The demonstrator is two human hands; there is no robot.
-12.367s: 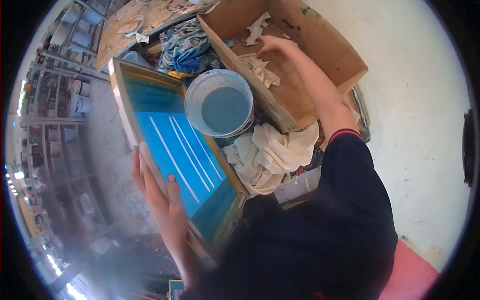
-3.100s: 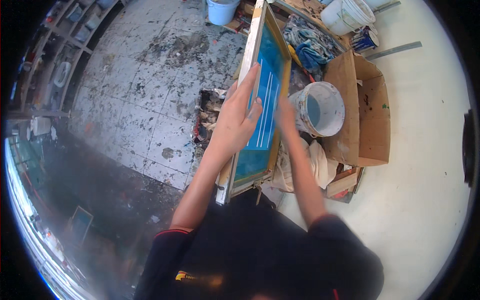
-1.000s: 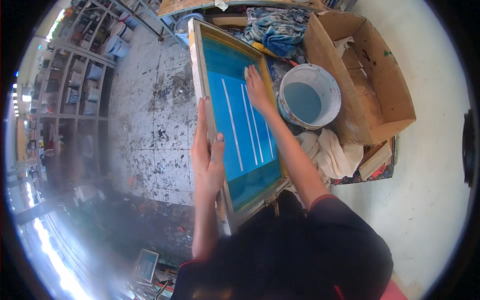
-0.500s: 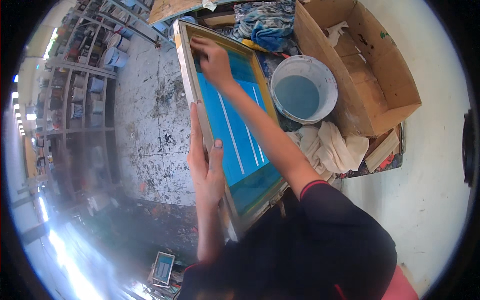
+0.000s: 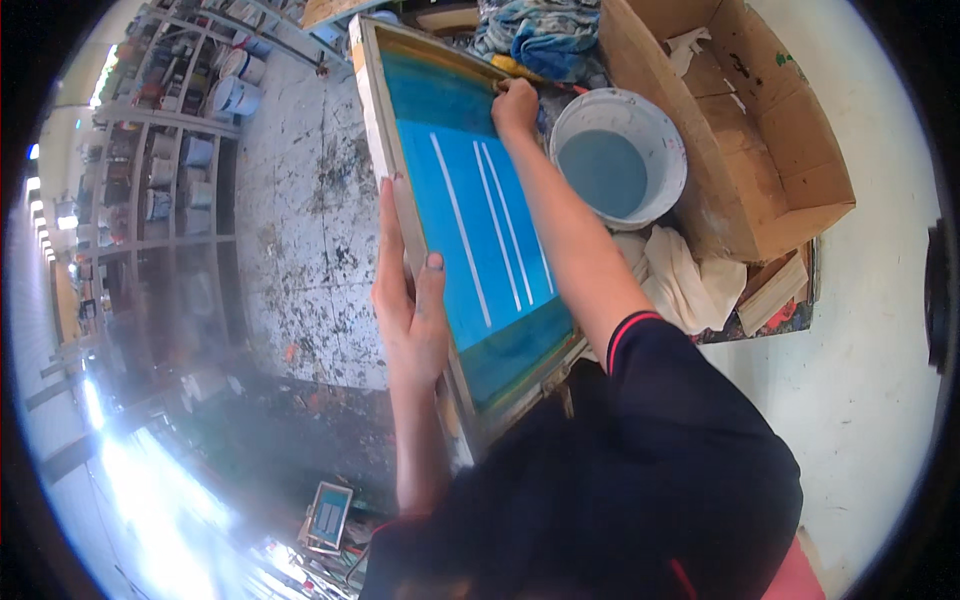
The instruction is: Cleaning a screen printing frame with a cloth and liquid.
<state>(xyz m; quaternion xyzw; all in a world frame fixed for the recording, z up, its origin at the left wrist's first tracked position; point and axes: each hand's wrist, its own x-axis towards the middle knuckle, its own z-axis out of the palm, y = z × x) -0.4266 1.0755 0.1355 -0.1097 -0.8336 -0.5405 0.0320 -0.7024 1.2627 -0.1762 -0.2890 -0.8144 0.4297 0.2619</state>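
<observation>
A screen-printing frame [image 5: 440, 230] leans in front of me, its wooden sides around a blue mesh with several pale stripes. My left hand [image 5: 411, 325] grips the frame's left side, fingers along the outer face and thumb over the inner edge. At the frame's far right corner is my right hand [image 5: 516, 108], its fingers bent and closed against the rim. What they hold, if anything, is hidden. Just right of that forearm stands a white bucket [image 5: 668, 170] of cloudy grey-blue liquid.
An open cardboard box [image 5: 690, 130] stands right of the bucket. Pale cloth [image 5: 695, 280] lies below the bucket, and blue-stained rags [image 5: 540, 38] are heaped behind it. Shelves with tubs [image 5: 170, 180] line the left. A smaller framed screen [image 5: 328, 515] is at lower left.
My right hand has moved from the frame's far left corner across to its far right corner, uncovering the mesh's upper part. My left hand keeps its hold on the side.
</observation>
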